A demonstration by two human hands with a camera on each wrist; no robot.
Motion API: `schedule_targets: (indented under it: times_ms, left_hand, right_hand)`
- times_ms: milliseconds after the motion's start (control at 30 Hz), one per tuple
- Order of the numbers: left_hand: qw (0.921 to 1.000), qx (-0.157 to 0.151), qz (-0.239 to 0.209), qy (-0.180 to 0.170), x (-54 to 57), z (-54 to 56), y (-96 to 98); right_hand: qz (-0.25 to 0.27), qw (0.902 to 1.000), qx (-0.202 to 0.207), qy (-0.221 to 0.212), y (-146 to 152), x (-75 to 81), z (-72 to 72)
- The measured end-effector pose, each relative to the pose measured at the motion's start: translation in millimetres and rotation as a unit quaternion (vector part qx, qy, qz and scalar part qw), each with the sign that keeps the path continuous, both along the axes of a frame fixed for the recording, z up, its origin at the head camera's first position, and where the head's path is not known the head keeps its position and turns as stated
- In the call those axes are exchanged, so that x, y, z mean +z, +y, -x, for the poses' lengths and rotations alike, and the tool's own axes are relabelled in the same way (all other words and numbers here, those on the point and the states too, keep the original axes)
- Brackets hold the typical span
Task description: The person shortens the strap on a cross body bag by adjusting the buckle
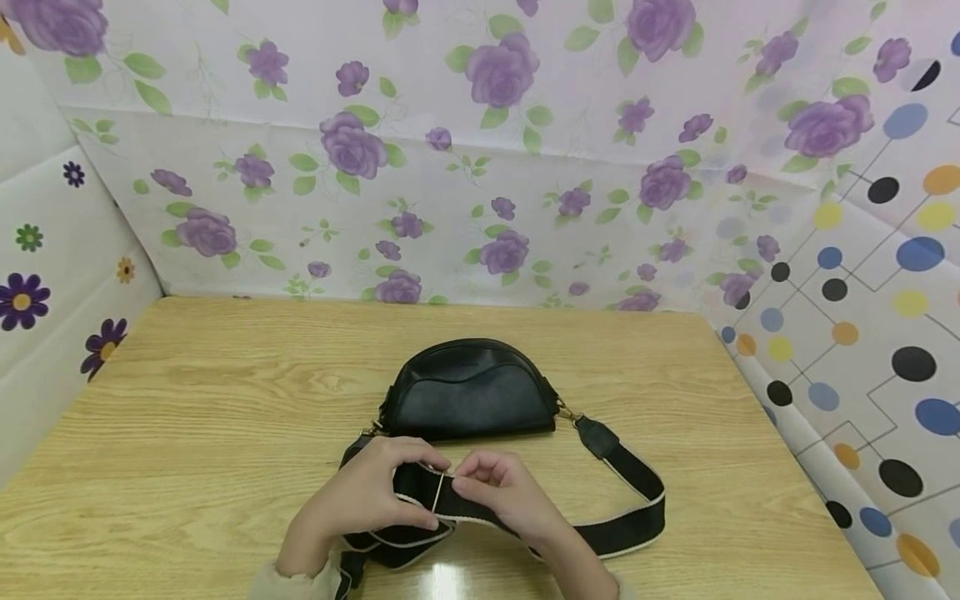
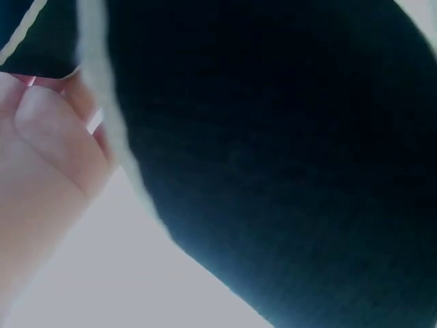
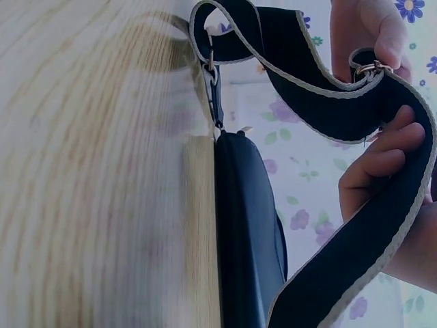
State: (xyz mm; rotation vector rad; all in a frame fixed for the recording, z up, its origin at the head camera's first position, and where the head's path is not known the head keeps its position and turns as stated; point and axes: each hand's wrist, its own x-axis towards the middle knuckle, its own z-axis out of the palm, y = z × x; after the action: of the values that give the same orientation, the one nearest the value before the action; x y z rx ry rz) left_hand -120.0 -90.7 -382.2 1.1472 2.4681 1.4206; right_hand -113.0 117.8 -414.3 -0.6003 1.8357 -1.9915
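A black half-moon handbag (image 1: pixel 472 404) stands on the table, its black shoulder strap (image 1: pixel 628 528) with pale edges clipped to both ends. My left hand (image 1: pixel 360 492) grips the strap by the brass slider buckle (image 1: pixel 438 493), forefinger at the upper edge and thumb at the lower. Close on the buckle's right, my right hand (image 1: pixel 513 496) pinches the strap between thumb and curled fingers. In the right wrist view the buckle (image 3: pixel 372 68) shows a strap loop through it. Dark webbing (image 2: pixel 273 150) fills most of the left wrist view, hiding the fingertips there.
The wooden table (image 1: pixel 225 392) reaches back to a floral cloth (image 1: pixel 450 208). A dotted cloth (image 1: pixel 862 375) hangs along the right side. Loose strap folds (image 1: pixel 405 554) lie below the left hand, and a brass clip (image 1: pixel 567 412) joins strap and bag at the right.
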Motion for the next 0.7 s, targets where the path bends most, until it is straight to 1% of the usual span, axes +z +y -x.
schedule_targets:
  times_ms: [133,267,500,700]
  left_hand:
    - [0.9997,0.01,0.023,-0.002,2.2,-0.6,0.4]
    - [0.999,0.012,0.039,0.017,3.2,-1.4,1.3]
    - [0.9993,-0.01,-0.004,0.035,1.6,-1.9,4.2]
    - [0.9982,-0.004,-0.013,0.059,1.2,-1.0,7.0]
  right_hand:
    - [0.0,1.0,-0.001,-0.004,0,0.9,-0.4]
    - [0.002,1.0,0.001,-0.004,0,2.1,-0.9]
    - [-0.02,0.9997,-0.013,-0.003,-3,7.5,-2.6]
    - [-0.045,0.998,-0.041,0.014,-7,12.8,-5.9]
